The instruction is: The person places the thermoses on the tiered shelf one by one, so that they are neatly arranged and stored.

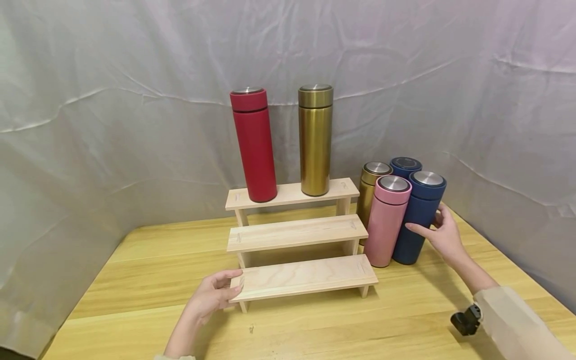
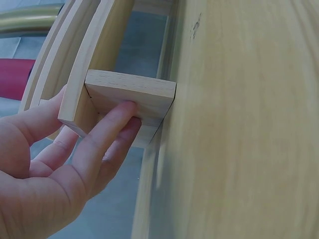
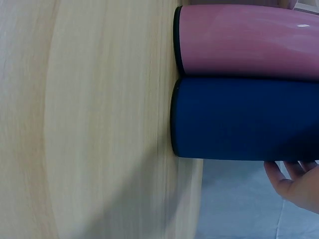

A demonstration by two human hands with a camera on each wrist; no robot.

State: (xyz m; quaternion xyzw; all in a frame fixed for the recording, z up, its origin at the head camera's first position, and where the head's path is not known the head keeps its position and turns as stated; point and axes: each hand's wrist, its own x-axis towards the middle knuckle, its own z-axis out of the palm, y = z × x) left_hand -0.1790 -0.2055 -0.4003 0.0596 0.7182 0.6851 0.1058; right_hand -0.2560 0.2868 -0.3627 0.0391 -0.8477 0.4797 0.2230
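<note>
At the left end of the lowest step, my left hand (image 1: 213,294) grips the three-tier wooden display stand (image 1: 306,277). In the left wrist view, fingers rest against the leg (image 2: 132,94) under that step. My right hand (image 1: 443,235) holds a dark blue thermos (image 1: 416,215) at its right side, thumb across the front and fingers behind. That thermos stands upright beside a pink thermos (image 1: 388,222), close against it in the right wrist view. Behind these stand a gold thermos (image 1: 366,192) and a second blue thermos (image 1: 405,165), both partly hidden.
On the stand's top step, a red thermos (image 1: 255,150) stands at the left and a taller-looking gold thermos (image 1: 316,145) to its right. The stand sits on a yellow wooden table (image 1: 135,280). Grey cloth (image 1: 180,60) hangs behind and at both sides.
</note>
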